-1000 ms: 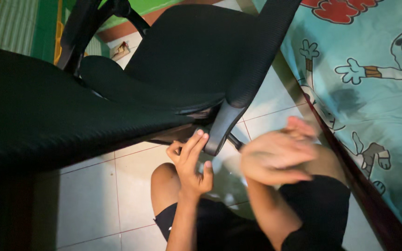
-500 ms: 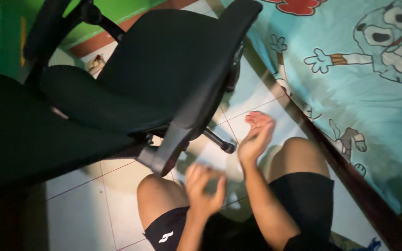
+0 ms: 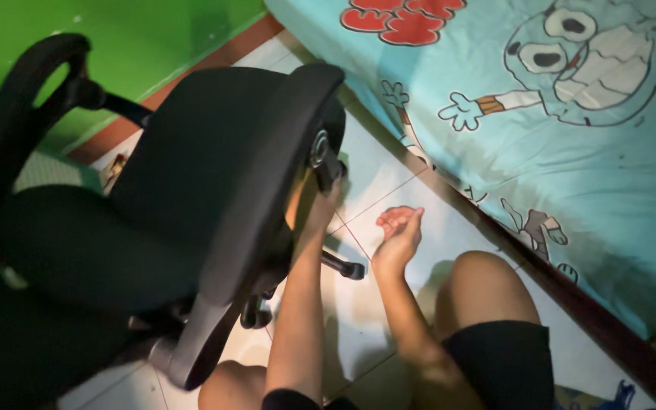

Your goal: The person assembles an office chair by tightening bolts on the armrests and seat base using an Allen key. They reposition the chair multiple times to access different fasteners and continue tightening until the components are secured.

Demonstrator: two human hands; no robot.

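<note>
Head view: the left hand [image 3: 326, 199] reaches up to the black knob [image 3: 320, 149] on the side of the black office chair [image 3: 191, 182], fingers hidden behind the backrest edge, so their grip cannot be told. At 3 o'clock of it, the right hand [image 3: 398, 230] hovers palm-up over the white tiled floor [image 3: 373, 178], fingers loosely curled and released, holding nothing. At 1 o'clock lies the turquoise cartoon-print bedsheet [image 3: 571, 152].

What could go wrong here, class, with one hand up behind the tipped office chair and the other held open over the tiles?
1. The office chair leans on its side above the person's knee; it might tip or roll further onto it.
2. The left hand reaches in by the knob behind the backrest, where fingers could get pinched.
3. The right hand is open and holds nothing, so it is not steadying the chair.
</note>
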